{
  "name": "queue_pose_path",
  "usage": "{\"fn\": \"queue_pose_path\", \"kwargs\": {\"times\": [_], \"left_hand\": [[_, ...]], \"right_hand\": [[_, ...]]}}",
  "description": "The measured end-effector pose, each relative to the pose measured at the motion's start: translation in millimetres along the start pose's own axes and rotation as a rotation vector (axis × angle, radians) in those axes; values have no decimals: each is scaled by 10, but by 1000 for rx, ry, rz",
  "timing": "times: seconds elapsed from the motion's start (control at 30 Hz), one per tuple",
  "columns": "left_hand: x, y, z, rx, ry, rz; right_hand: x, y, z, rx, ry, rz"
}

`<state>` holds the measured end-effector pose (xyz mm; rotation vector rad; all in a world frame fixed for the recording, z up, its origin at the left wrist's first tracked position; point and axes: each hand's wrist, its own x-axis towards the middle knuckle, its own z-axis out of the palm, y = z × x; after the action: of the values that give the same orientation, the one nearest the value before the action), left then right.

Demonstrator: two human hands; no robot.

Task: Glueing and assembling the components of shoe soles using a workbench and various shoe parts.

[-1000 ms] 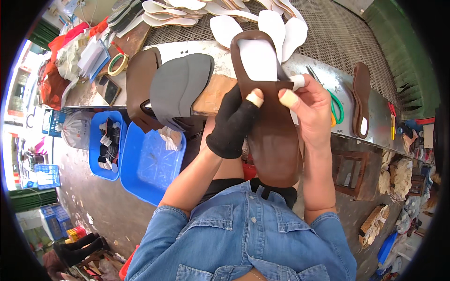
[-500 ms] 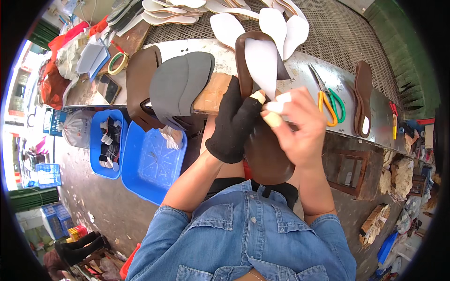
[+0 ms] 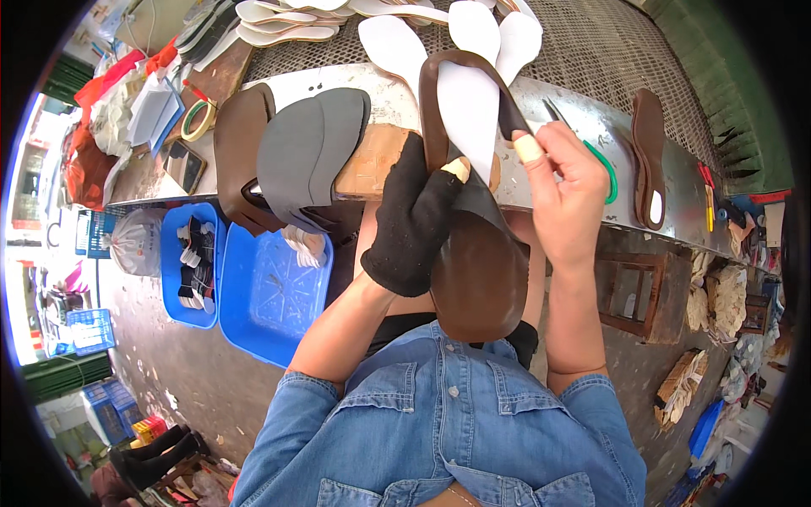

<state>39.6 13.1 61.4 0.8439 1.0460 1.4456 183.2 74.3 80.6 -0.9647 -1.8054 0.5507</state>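
A brown leather insole cover (image 3: 480,283) stretches from the table edge toward my lap, its lower end a rounded brown lobe. Within its raised rim at the far end lies a white insole (image 3: 466,110). Wearing a black fingerless glove, my left hand (image 3: 410,224) grips the cover's narrow middle, thumb on top. My bare right hand (image 3: 564,182), with pale tape on the thumb or finger, pinches the cover's right edge and holds it away from the insole. Beyond that hand, scissors (image 3: 601,169) with a green handle are partly hidden. A wooden block (image 3: 367,169) sits beside my left hand.
Grey sole-shaped pieces (image 3: 296,144) and brown ones (image 3: 236,135) overhang the table edge at left. White insoles (image 3: 393,46) lie at the back. Farther right is a brown insole stack (image 3: 648,160). Below stand blue bins (image 3: 274,321) and a wooden stool (image 3: 663,296).
My right hand has moved right, away from the left thumb, and now holds the cover's edge out to the side. The left hand keeps its grip. The view has shifted slightly.
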Motion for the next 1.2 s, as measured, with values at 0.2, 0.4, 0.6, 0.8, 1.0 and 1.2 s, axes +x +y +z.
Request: {"fn": "queue_pose_path", "kwargs": {"times": [0.2,0.4,0.6,0.8,1.0,1.2], "left_hand": [[24,-65,25,-32,7,112],[20,33,15,24,13,99],[-25,25,-21,131,-98,51],[-9,-10,-40,74,-102,64],[20,42,-102,-2,-83,-10],[-24,29,-30,-102,-27,-40]], "right_hand": [[-52,-88,22,-97,-42,-149],[-148,-163,47,-128,-73,-262],[-78,-35,-12,452,-93,325],[29,-56,106,665,-373,411],[-238,104,39,694,-212,303],[-331,115,75,561,-101,317]]}}
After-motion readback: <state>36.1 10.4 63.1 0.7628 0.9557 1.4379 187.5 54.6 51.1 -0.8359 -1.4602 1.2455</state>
